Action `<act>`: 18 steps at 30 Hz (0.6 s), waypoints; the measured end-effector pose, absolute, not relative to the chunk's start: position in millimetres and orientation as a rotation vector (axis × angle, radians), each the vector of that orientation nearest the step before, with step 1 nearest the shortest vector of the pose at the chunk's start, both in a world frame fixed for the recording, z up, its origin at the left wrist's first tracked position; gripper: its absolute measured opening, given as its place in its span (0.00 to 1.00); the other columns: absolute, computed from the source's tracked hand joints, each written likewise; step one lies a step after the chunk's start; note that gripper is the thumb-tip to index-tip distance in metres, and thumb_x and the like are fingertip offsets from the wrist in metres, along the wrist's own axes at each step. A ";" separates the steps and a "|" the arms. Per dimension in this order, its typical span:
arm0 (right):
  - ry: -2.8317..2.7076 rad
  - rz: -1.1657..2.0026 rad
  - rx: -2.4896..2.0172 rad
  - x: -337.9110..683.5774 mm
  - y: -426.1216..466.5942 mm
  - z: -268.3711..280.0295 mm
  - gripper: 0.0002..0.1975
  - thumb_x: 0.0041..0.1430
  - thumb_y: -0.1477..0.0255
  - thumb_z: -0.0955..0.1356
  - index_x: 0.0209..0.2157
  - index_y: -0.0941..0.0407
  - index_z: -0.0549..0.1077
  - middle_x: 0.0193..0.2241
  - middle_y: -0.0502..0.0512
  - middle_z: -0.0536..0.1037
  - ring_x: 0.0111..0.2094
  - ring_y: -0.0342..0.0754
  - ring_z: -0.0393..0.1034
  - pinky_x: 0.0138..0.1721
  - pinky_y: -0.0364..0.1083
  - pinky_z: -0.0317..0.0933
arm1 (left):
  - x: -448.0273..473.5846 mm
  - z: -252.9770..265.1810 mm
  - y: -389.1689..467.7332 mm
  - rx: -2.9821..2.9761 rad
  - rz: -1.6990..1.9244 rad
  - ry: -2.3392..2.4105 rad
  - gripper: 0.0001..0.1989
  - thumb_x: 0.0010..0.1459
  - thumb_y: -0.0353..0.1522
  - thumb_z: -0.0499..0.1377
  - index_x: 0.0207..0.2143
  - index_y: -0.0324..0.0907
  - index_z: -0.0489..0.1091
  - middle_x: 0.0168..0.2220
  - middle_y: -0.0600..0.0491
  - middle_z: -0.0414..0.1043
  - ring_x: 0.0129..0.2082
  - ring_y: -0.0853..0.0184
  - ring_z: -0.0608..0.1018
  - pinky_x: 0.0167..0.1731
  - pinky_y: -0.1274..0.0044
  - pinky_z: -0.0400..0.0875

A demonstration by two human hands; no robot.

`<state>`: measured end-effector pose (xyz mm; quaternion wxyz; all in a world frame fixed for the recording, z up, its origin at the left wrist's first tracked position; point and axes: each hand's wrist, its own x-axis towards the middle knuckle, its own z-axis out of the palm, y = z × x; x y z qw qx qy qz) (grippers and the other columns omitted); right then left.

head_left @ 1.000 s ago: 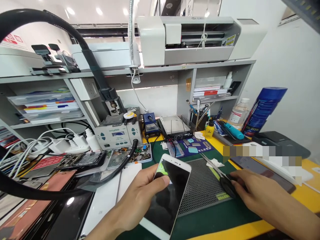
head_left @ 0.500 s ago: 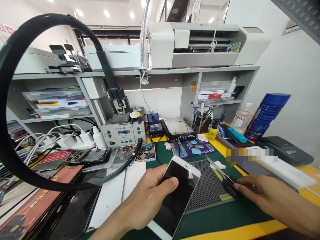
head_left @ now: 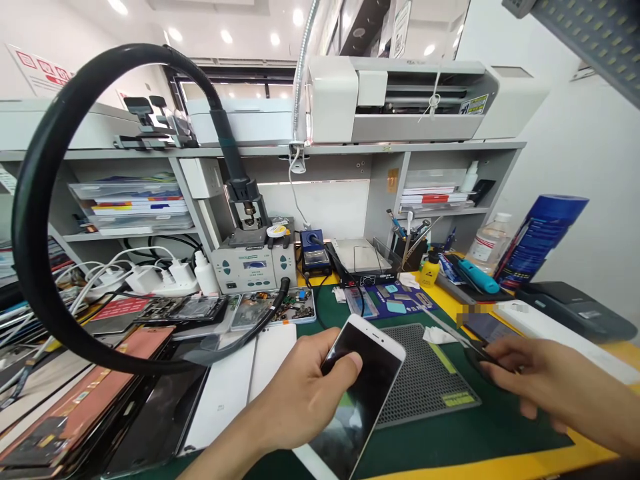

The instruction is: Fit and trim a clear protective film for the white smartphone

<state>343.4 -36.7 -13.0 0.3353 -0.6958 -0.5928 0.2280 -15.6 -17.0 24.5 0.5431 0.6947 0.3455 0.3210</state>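
My left hand (head_left: 300,393) is closed around a white-framed smartphone (head_left: 376,387), its thumb lying on the dark screen. The phone is tilted, screen up, over the front of a grey perforated mat (head_left: 425,387). To the right, my right hand (head_left: 543,377) has its fingers closed on the dark handle of scissors (head_left: 463,339). Their metal blades point away and to the left, over the mat's far right corner. A crumpled white tissue (head_left: 440,335) lies beside the blades. Part of the scissors' handle is hidden by my fingers.
A thick black hose (head_left: 35,200) loops over the left side. Behind stand a hot-air station (head_left: 255,270), an open tray of small parts (head_left: 295,307) and a flat heating plate (head_left: 363,257). White tablets (head_left: 225,393) lie left; a yellow bottle (head_left: 429,272) stands right.
My right hand has closed on the scissors' handle and shifted slightly right, lifting the handle off the mat's edge. My left hand keeps its hold on the smartphone. The whole view has shifted a little.
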 end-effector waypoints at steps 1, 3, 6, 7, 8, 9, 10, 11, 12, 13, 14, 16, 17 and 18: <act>-1.482 0.773 -1.800 341.4 -36.3 -7.3 0.12 0.58 0.59 0.72 0.34 0.53 0.79 0.22 0.58 0.79 0.16 0.50 0.73 0.12 0.43 0.62 | -15.8 24.6 -16.7 1.649 0.745 0.816 0.14 0.70 0.40 0.50 0.33 0.42 0.63 0.26 0.60 0.52 0.26 0.71 0.55 0.26 0.77 0.52; -1.424 1.006 -1.652 331.6 -33.9 5.3 0.18 0.49 0.55 0.76 0.35 0.53 0.78 0.20 0.53 0.77 0.18 0.50 0.72 0.19 0.44 0.68 | -16.1 24.6 -16.0 1.657 0.715 0.806 0.14 0.70 0.41 0.50 0.34 0.43 0.63 0.27 0.60 0.54 0.26 0.71 0.56 0.26 0.77 0.52; -1.476 1.154 -1.466 306.8 -26.3 21.3 0.17 0.47 0.59 0.79 0.31 0.54 0.74 0.21 0.49 0.76 0.15 0.42 0.65 0.18 0.41 0.61 | -16.7 23.6 -15.4 1.700 0.693 0.809 0.14 0.71 0.41 0.49 0.34 0.43 0.61 0.27 0.60 0.55 0.26 0.71 0.56 0.26 0.76 0.53; -1.565 1.195 -1.423 298.4 -23.1 24.7 0.15 0.49 0.62 0.78 0.30 0.55 0.73 0.20 0.47 0.74 0.16 0.40 0.63 0.18 0.40 0.58 | -16.8 23.3 -15.3 1.723 0.690 0.821 0.14 0.71 0.42 0.49 0.34 0.44 0.61 0.27 0.60 0.54 0.26 0.71 0.56 0.26 0.76 0.53; -1.667 1.218 -1.397 291.0 -19.8 26.9 0.14 0.49 0.65 0.78 0.29 0.55 0.73 0.21 0.47 0.74 0.17 0.40 0.63 0.20 0.39 0.58 | -17.0 23.1 -15.2 1.752 0.690 0.837 0.14 0.70 0.42 0.49 0.33 0.44 0.61 0.27 0.60 0.54 0.26 0.71 0.56 0.26 0.76 0.53; -1.773 1.215 -1.377 284.9 -16.6 27.9 0.14 0.48 0.67 0.78 0.29 0.55 0.73 0.21 0.46 0.73 0.19 0.40 0.63 0.21 0.39 0.57 | -17.3 23.2 -14.9 1.788 0.693 0.858 0.14 0.70 0.41 0.49 0.32 0.44 0.59 0.26 0.60 0.54 0.26 0.71 0.57 0.26 0.76 0.53; -1.873 1.189 -1.366 280.4 -13.6 27.8 0.13 0.48 0.68 0.78 0.29 0.55 0.73 0.22 0.46 0.73 0.21 0.40 0.63 0.22 0.39 0.56 | -17.5 23.4 -14.5 1.829 0.696 0.881 0.15 0.70 0.41 0.49 0.31 0.44 0.58 0.26 0.60 0.54 0.26 0.71 0.57 0.26 0.76 0.53; -1.956 1.148 -1.364 277.4 -10.9 26.8 0.13 0.48 0.68 0.78 0.29 0.55 0.73 0.23 0.46 0.73 0.22 0.41 0.63 0.23 0.39 0.55 | -17.8 23.9 -14.0 1.871 0.694 0.909 0.15 0.70 0.40 0.49 0.30 0.44 0.57 0.25 0.60 0.54 0.26 0.70 0.57 0.26 0.76 0.53; -2.020 1.099 -1.368 275.7 -8.7 24.9 0.13 0.48 0.68 0.78 0.29 0.55 0.73 0.24 0.46 0.72 0.23 0.41 0.63 0.23 0.39 0.55 | -18.2 24.4 -13.3 1.908 0.685 0.940 0.15 0.71 0.40 0.49 0.30 0.45 0.56 0.25 0.60 0.54 0.26 0.70 0.58 0.26 0.76 0.53; -2.069 1.047 -1.374 275.0 -6.9 22.6 0.13 0.49 0.67 0.78 0.29 0.55 0.72 0.24 0.46 0.72 0.23 0.41 0.63 0.23 0.39 0.56 | -18.7 24.9 -12.6 1.939 0.669 0.975 0.15 0.71 0.40 0.48 0.30 0.45 0.56 0.25 0.60 0.55 0.26 0.70 0.58 0.26 0.76 0.53; -2.105 0.995 -1.383 275.0 -5.8 20.0 0.13 0.50 0.66 0.78 0.29 0.55 0.72 0.24 0.46 0.72 0.23 0.42 0.63 0.23 0.39 0.56 | -19.2 25.4 -11.8 1.959 0.642 1.014 0.16 0.70 0.41 0.48 0.29 0.45 0.56 0.25 0.60 0.55 0.26 0.69 0.59 0.26 0.76 0.53; -2.154 0.880 -1.410 276.0 -5.1 15.0 0.13 0.50 0.65 0.77 0.28 0.55 0.71 0.24 0.47 0.72 0.22 0.42 0.65 0.23 0.40 0.58 | -20.6 26.0 -10.6 1.976 0.576 1.100 0.17 0.70 0.43 0.47 0.30 0.46 0.56 0.25 0.59 0.57 0.27 0.68 0.62 0.25 0.76 0.54; -2.172 0.828 -1.420 276.7 -5.5 12.8 0.13 0.51 0.64 0.76 0.28 0.54 0.71 0.24 0.47 0.72 0.22 0.43 0.65 0.23 0.40 0.59 | -21.3 26.2 -10.3 1.979 0.545 1.147 0.17 0.70 0.45 0.46 0.30 0.46 0.58 0.26 0.58 0.59 0.28 0.68 0.64 0.26 0.76 0.56; -2.186 0.781 -1.424 277.5 -6.3 11.0 0.13 0.51 0.63 0.76 0.27 0.54 0.72 0.23 0.47 0.72 0.22 0.43 0.66 0.22 0.40 0.60 | -21.8 26.5 -10.2 1.983 0.513 1.190 0.17 0.69 0.45 0.46 0.31 0.46 0.59 0.27 0.57 0.61 0.29 0.67 0.66 0.27 0.76 0.59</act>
